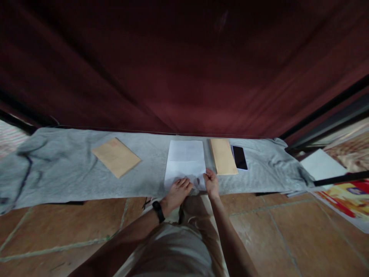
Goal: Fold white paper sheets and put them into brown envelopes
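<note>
A white sheet of paper with a crease across it lies on the grey cloth in front of me. My left hand, a black band on its wrist, rests at the sheet's near edge with its fingers curled and pressed together on the paper. At the near right corner, my right hand pinches the paper's edge between thumb and fingers. Just right of the sheet lies a tan envelope, with a dark-screened phone beside it. Another tan envelope lies at an angle farther left.
The grey cloth covers a long narrow surface. Behind it hangs a dark red curtain. At the right are dark metal bars, a white sheet and a colourful printed package. Tiled floor shows below.
</note>
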{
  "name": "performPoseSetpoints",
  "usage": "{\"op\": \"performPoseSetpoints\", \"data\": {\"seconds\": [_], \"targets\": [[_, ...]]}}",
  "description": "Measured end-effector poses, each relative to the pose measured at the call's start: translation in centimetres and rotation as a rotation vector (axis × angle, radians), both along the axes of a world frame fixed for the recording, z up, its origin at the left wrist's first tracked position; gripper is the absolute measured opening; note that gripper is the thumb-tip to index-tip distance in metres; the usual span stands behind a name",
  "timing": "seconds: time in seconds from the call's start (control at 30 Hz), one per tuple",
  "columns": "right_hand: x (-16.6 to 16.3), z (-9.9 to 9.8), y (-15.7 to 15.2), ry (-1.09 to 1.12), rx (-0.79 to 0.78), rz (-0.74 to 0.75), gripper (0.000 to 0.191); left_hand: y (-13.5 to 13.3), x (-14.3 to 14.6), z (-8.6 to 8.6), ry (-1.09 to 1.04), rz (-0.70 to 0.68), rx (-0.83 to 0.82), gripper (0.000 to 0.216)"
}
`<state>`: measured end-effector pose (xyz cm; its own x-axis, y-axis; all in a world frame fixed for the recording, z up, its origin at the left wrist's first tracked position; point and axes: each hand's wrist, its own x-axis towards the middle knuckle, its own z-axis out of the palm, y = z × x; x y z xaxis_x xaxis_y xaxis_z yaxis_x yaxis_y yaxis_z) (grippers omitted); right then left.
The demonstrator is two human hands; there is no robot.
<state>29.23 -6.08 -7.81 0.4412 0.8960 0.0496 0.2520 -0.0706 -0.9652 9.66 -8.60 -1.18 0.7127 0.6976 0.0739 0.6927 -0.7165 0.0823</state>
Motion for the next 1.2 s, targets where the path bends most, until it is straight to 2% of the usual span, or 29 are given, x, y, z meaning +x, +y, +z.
{"op": "performPoseSetpoints", "data": {"seconds": [0.13, 0.23, 0.4, 0.47, 0.57, 0.7, 0.8, 0.9, 1.2], "targets": [[0.1, 0.7, -0.3, -0.218, 0.026, 0.012, 0.037, -0.1, -0.1, -0.1, -0.031, -0.021, -0.024, 0.018], [0.0, 1.5, -1.0, -0.52, 0.107, 0.036, 0.04, 0.1, -0.7, 0.0, -0.162, 0.023, -0.076, 0.01], [-1.8, 1.5, -1.6, -0.827, 0.178, 0.29, 0.048, 2.5, -1.1, -0.1, -0.341, 0.044, -0.079, 0.046], [-2.8, 0.9, -1.8, -0.92, 0.175, 0.361, 0.051, 4.2, -0.4, -0.6, -0.323, 0.057, -0.045, 0.052], [-4.0, 0.1, -2.3, -1.026, 0.175, 0.383, 0.047, 6.9, 0.9, -2.0, -0.256, 0.01, -0.035, 0.052], [-4.5, 0.3, -2.7, -1.07, 0.181, 0.346, 0.043, 10.0, 1.6, -4.0, -0.178, 0.02, -0.027, 0.054], [-4.6, 0.9, -2.8, -1.072, 0.157, 0.335, 0.048, 12.1, 1.1, -4.6, -0.134, 0.018, -0.017, 0.055], [-4.7, 1.5, -2.8, -1.077, 0.131, 0.336, 0.051, 14.1, 0.1, -4.5, -0.118, 0.043, 0.004, 0.054], [-4.9, 2.0, -2.8, -1.018, 0.106, 0.354, 0.05, 18.5, -4.0, -3.9, -0.189, 0.244, 0.033, 0.059]]}}
